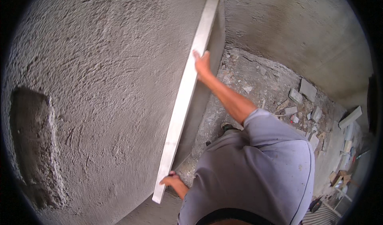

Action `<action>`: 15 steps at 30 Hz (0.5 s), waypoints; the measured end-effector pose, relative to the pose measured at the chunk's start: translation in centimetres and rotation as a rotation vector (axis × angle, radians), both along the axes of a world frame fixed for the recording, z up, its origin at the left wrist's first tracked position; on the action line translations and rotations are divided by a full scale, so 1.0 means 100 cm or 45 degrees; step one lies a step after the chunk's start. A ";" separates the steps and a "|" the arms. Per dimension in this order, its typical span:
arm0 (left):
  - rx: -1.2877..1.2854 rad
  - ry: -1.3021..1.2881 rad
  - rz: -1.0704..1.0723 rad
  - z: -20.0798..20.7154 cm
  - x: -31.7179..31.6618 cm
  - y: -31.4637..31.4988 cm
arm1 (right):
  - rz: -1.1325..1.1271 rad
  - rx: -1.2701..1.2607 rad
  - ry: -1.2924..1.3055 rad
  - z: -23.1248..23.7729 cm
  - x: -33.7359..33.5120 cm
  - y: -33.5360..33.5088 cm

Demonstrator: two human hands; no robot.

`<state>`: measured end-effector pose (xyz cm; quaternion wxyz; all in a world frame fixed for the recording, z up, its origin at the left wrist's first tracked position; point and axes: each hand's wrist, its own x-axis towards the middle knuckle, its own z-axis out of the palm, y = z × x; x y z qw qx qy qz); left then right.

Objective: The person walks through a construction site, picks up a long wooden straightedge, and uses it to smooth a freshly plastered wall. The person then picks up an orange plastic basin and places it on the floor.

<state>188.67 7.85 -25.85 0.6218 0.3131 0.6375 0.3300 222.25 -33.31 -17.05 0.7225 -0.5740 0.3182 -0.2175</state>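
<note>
A long pale straightedge (181,105) lies slantwise along the plastered wall (111,93), running from the top of the view down to the lower middle. My right hand (202,65) grips it above the middle, thumb on its face, other fingers mostly hidden behind. Close to the lower end, my left hand (171,181) holds the same bar by its edge. The wall's plaster is grey and rough, with ridges and pits. At the far left a dark rectangular recess (30,137) is sunk into it, its right edge ragged and pale.
Another plastered wall (291,33) meets the first in a corner. Rubble and broken blocks (308,90) litter the dusty floor (239,71) on the right. Farther down that side are a piece of cardboard (339,179) and a pale ribbed panel (319,218).
</note>
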 end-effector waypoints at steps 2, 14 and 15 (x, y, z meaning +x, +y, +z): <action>-0.050 0.042 0.095 -0.010 -0.031 0.062 | 0.034 -0.078 -0.019 0.009 -0.034 0.045; -0.283 0.251 -0.097 -0.012 0.027 -0.032 | -0.010 -0.141 0.196 -0.067 0.020 -0.041; -0.272 0.201 -0.112 -0.015 0.031 -0.044 | -0.037 -0.109 0.239 -0.073 0.032 -0.053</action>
